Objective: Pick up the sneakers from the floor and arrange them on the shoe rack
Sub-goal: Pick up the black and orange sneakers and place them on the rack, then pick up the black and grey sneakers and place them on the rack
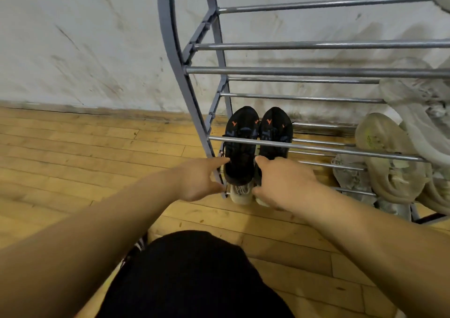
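Observation:
Two black sneakers with orange marks rest side by side, toes toward the wall, at the left end of a low shelf of the grey metal shoe rack [316,71]. My left hand [199,178] holds the heel of the left black sneaker [241,135], index finger along its side and thumb by the pale sole. My right hand [285,181] covers and grips the heel of the right black sneaker [275,132]. A rail of the shelf above crosses over both shoes.
Pale beige sneakers [389,157] and a grey pair [418,103] fill the right side of the rack. A scuffed white wall [85,49] stands behind it. The wooden floor [85,152] stretches to the left. My dark-clothed knee [194,276] is in the foreground.

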